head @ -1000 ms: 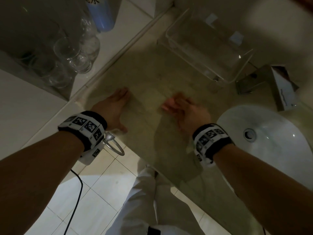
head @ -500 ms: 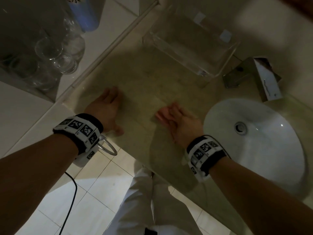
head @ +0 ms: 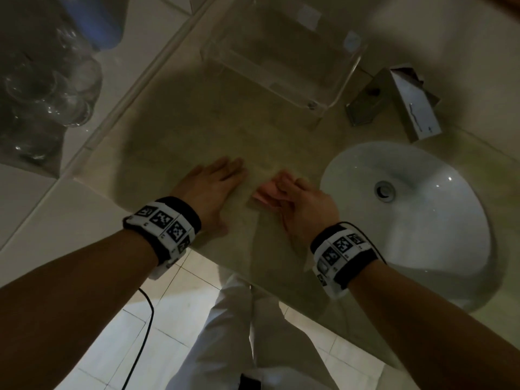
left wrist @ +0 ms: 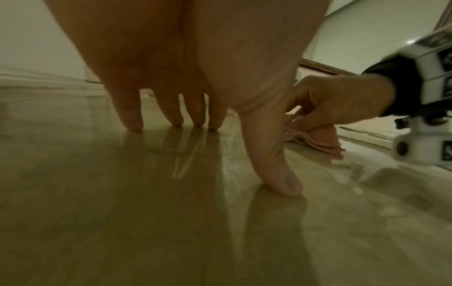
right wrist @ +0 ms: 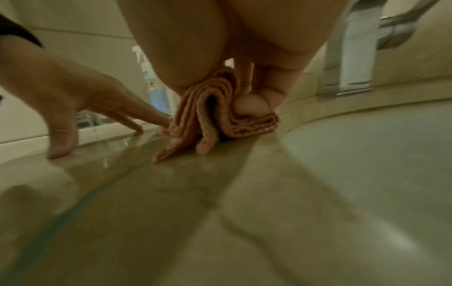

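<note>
Pink cloth (head: 264, 194) in right hand (head: 306, 209) sits between left hand (head: 211, 192) and basin (head: 422, 220).

Behind my left grip (head: 209, 192) and right grip (head: 306, 209), black wristbands (head: 164, 226) carry white blocks of black-and-white markers. A black cable (head: 142, 330) hangs at seven o'clock, seemingly from the left band. I wear white trousers (head: 239, 333).

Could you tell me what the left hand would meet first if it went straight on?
Probably the clear tray; the left hand points across the counter, just past the pink cloth, though depth is unclear.
</note>
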The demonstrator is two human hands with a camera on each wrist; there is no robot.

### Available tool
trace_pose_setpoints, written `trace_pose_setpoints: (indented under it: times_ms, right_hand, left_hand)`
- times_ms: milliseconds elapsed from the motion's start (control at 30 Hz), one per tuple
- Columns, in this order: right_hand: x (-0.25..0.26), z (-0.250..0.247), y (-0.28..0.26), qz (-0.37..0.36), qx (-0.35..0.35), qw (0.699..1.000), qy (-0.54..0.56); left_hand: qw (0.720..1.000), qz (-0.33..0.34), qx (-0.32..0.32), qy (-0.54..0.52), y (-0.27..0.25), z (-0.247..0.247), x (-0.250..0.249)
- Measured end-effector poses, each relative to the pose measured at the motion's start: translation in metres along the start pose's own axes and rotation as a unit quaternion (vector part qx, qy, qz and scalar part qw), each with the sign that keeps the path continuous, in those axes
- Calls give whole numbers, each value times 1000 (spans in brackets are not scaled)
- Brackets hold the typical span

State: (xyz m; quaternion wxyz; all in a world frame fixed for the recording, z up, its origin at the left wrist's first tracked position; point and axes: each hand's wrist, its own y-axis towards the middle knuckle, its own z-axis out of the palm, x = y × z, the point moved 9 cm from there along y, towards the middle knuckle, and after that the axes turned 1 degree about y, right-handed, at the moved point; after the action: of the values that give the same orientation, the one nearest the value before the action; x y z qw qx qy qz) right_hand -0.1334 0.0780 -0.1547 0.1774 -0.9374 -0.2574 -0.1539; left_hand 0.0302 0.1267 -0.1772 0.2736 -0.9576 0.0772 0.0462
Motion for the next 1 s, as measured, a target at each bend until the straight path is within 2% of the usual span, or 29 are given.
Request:
trace_pose_setpoints:
  times_ms: [100,233,467,600,700,867,1000]
  right_hand:
    - [-25,-15,-2,34,-16,999,-12]
    - [-34,-16,-21,28,-22,999,-3]
    - [-2,17,-81,-31,13,999,36]
    - [12,43,-105,-52,72,996,16]
    - [6,46,-106,-33,67,997,31]
    - [-33,9,-101,52,-39,996,55]
    - [-60,2,-115,127,-36,990,57]
  left_hand:
    - [1000,18,-1,8,3,-2,-11]
    - [998,56,-7,28,11,-5,-37]
    - [998,61,11,33,17,-4,-53]
    - [998,52,35,16,18,-4,-56]
    - [998,46,40,22,16,-6,-58]
    - [998,46,43,26,15,-8,-64]
    - [997,41,61,33,16,-6,-67]
